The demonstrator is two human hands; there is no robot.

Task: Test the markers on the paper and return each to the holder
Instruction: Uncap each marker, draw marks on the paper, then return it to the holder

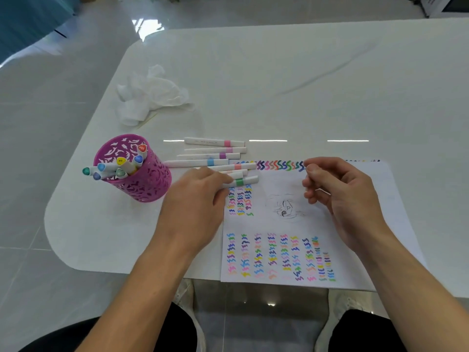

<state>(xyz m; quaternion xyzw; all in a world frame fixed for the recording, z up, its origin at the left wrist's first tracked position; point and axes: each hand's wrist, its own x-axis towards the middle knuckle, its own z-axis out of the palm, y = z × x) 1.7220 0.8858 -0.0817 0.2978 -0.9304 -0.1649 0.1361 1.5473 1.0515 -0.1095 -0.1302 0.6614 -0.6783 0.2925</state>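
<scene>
A magenta cut-out holder (142, 184) stands at the table's left and leans slightly, with several capped markers (119, 166) in it. Several white markers with coloured bands (215, 155) lie side by side between the holder and the paper (396, 199). The paper is covered in rows of coloured squiggles and has a small pencil sketch. My left hand (193, 201) reaches over the nearest markers; its fingers and thumb pinch the green-banded marker (239, 182), which lies on the paper's top left corner. My right hand (340, 196) hovers over the paper, its fingers loosely curled and holding nothing.
A crumpled white tissue (149, 97) lies behind the holder. The white table (304, 85) has a rounded left corner, and its front edge runs just under the paper. My knees show below the edge. The floor is glossy grey tile.
</scene>
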